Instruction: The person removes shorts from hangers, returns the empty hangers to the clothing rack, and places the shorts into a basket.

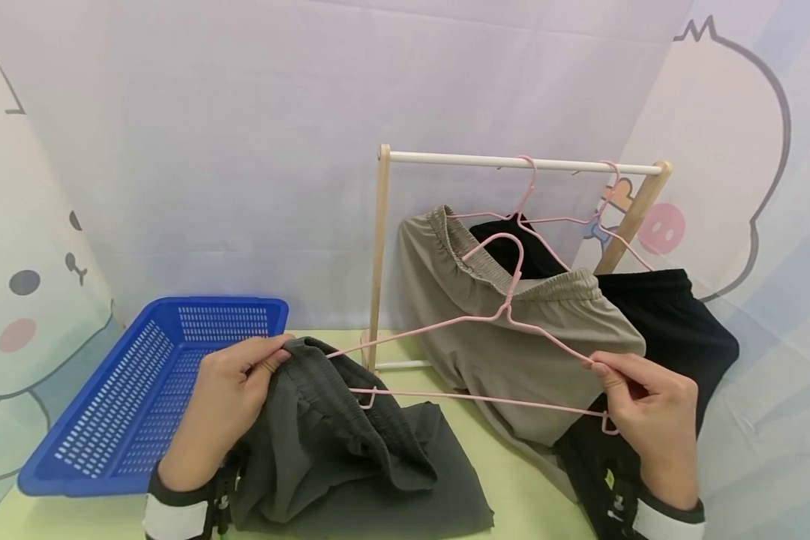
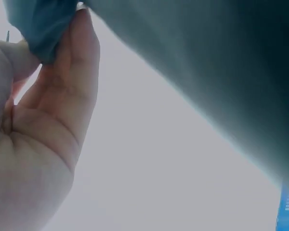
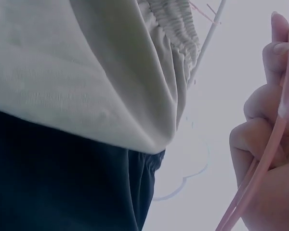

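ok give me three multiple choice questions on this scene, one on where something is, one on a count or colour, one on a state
1. Where is the blue basket?
A. on the table left of the wooden rack
B. hanging from the rail
C. under the khaki shorts

2. How many pink hangers hook on the white rail?
A. none
B. two
C. five

3. What is the right hand doing?
A. lying flat on the table
B. pinching the end of a pink hanger
C. reaching into the basket

Answers:
1. A: the basket sits on the green table, left of the wooden rack.
2. B: two hooks sit on the rail, one above the khaki shorts, one above the black garment.
3. B: its fingers grip the pink hanger at its right end, while the left hand holds the dark grey shorts.
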`<action>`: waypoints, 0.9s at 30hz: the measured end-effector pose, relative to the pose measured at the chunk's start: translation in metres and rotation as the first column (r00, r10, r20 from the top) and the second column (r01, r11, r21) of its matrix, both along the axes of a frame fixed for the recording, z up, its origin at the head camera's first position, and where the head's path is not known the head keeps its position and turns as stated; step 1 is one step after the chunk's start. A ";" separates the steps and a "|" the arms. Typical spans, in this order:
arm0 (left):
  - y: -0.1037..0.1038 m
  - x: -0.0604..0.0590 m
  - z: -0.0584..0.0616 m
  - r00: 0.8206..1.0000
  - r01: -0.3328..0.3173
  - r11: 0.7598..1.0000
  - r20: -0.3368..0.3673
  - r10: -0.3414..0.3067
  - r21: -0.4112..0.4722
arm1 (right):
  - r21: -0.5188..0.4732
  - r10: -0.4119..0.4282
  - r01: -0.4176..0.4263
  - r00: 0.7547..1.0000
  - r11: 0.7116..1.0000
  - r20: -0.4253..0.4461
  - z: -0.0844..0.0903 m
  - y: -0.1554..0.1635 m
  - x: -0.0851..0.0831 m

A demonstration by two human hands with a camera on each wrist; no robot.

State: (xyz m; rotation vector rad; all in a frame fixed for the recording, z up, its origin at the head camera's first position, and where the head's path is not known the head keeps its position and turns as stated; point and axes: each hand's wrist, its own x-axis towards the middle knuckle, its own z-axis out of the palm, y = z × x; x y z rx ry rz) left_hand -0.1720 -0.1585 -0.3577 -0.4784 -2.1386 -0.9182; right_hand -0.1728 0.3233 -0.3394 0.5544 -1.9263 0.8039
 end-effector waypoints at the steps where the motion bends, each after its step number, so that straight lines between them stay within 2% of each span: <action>1: -0.002 0.000 0.000 1.000 -0.007 1.000 -0.005 0.007 0.001 | -0.008 0.002 -0.002 1.000 1.000 0.002 0.000 0.001 0.001; 5: -0.009 0.003 0.002 0.999 -0.043 0.999 -0.032 0.043 0.007 | -0.039 -0.005 0.006 1.000 0.999 0.012 0.003 0.008 0.008; 9: -0.011 0.004 0.002 0.998 -0.049 0.999 -0.047 0.049 0.008 | -0.064 -0.030 0.031 0.999 0.997 0.013 0.005 0.017 0.013; 22: 0.004 0.007 0.003 0.999 0.036 0.999 -0.023 -0.036 -0.002 | -0.086 -0.111 0.112 0.994 0.990 0.023 0.007 0.024 0.020; 27: 0.021 0.008 0.002 0.993 0.114 0.993 -0.027 -0.115 -0.022 | -0.104 -0.154 0.154 0.988 0.983 0.014 0.011 0.020 0.024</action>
